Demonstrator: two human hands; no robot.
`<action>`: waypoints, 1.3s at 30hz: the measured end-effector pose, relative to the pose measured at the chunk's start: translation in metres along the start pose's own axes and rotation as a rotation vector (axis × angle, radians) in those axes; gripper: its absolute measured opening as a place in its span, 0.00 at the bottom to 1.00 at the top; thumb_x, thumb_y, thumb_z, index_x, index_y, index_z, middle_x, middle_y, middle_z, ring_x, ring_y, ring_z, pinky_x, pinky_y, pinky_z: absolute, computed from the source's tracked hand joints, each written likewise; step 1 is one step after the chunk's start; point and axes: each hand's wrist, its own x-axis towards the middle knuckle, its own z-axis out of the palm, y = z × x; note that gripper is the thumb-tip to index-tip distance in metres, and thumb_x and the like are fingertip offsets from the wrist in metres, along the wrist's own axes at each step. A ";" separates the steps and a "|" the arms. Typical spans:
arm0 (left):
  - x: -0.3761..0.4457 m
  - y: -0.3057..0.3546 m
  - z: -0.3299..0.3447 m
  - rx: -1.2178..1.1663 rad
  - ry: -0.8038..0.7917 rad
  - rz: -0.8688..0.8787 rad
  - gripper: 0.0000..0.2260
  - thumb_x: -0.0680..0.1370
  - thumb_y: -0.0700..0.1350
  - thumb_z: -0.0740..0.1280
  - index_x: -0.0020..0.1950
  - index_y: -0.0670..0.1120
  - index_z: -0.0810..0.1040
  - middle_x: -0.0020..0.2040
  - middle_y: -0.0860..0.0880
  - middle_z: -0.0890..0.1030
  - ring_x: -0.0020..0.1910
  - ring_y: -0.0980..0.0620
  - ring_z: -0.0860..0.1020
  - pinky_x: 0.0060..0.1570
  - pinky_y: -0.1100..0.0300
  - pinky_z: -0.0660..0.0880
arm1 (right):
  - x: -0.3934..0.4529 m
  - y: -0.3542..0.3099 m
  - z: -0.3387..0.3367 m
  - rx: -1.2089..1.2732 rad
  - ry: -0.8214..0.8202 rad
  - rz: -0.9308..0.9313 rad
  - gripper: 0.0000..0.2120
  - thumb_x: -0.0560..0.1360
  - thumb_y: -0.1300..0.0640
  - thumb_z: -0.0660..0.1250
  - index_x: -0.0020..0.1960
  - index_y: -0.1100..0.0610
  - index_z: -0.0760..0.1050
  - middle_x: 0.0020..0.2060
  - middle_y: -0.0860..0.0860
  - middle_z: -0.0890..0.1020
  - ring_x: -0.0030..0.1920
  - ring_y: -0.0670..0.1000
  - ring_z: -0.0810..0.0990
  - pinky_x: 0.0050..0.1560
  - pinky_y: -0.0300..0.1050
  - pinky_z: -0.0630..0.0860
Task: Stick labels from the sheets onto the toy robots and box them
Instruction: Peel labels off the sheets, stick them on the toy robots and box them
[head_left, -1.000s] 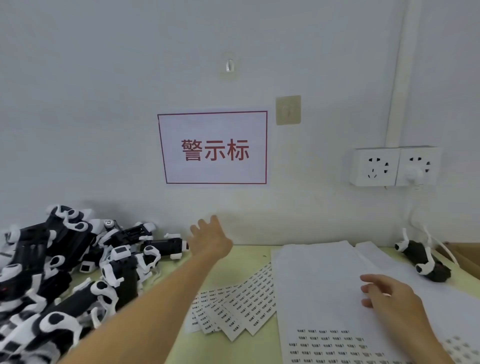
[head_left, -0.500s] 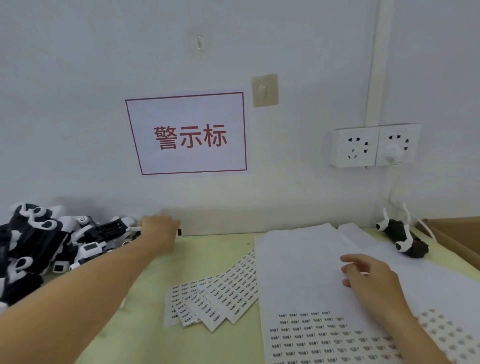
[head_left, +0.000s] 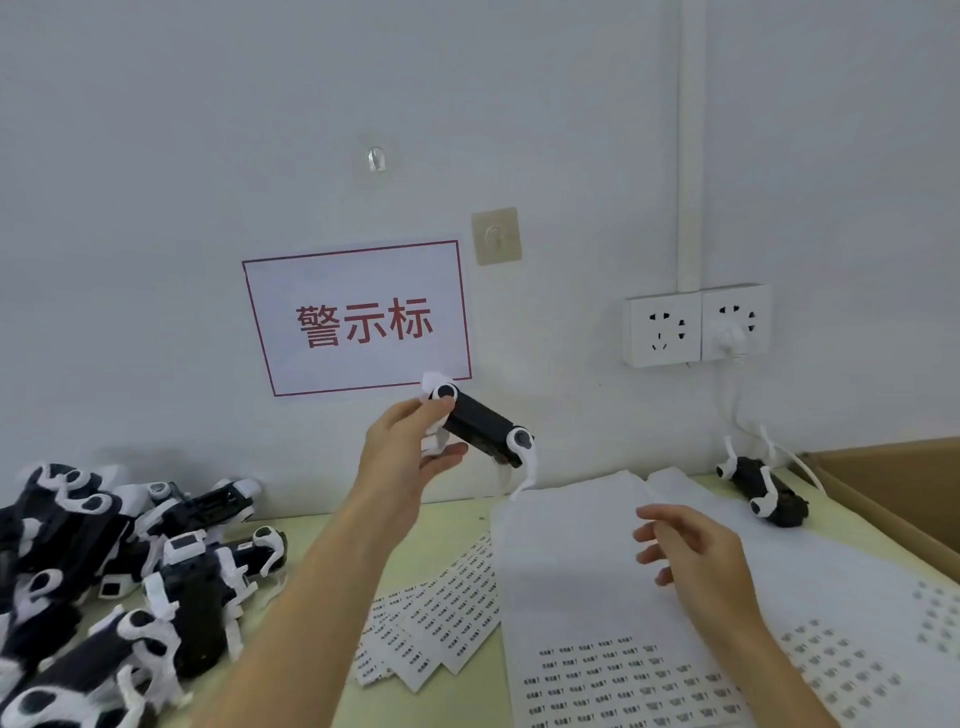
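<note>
Left hand (head_left: 402, 452) grasps toy robot (head_left: 485, 428), raised above label sheets (head_left: 597, 597). Right hand (head_left: 696, 551), fingers relaxed, hovers over those sheets, below and right of the robot.

The left hand (head_left: 402, 449) is raised above the table, forearm reaching forward, thumb and fingers pinching one end of a toy robot (head_left: 483, 426). The right hand (head_left: 691, 551) hovers lower, fingers loosely spread, holding nothing.
</note>
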 end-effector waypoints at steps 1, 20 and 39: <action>-0.011 -0.014 0.002 -0.117 0.023 -0.035 0.15 0.76 0.44 0.73 0.61 0.41 0.79 0.56 0.42 0.78 0.39 0.45 0.86 0.41 0.58 0.82 | -0.002 -0.002 0.002 0.070 -0.085 0.054 0.13 0.81 0.64 0.61 0.49 0.54 0.84 0.43 0.56 0.86 0.38 0.52 0.85 0.38 0.47 0.76; -0.022 -0.103 -0.061 0.254 0.058 -0.004 0.23 0.75 0.40 0.74 0.64 0.60 0.73 0.56 0.50 0.83 0.58 0.51 0.79 0.48 0.59 0.71 | 0.024 0.001 -0.044 0.053 0.112 0.213 0.12 0.79 0.68 0.62 0.50 0.59 0.83 0.42 0.58 0.85 0.40 0.53 0.83 0.43 0.44 0.77; -0.062 -0.089 0.056 0.957 -0.382 0.560 0.16 0.80 0.48 0.64 0.68 0.53 0.73 0.64 0.56 0.73 0.63 0.57 0.71 0.65 0.61 0.68 | 0.016 -0.034 -0.035 -0.892 -0.351 0.417 0.20 0.74 0.50 0.74 0.61 0.54 0.72 0.51 0.47 0.77 0.49 0.47 0.77 0.45 0.39 0.72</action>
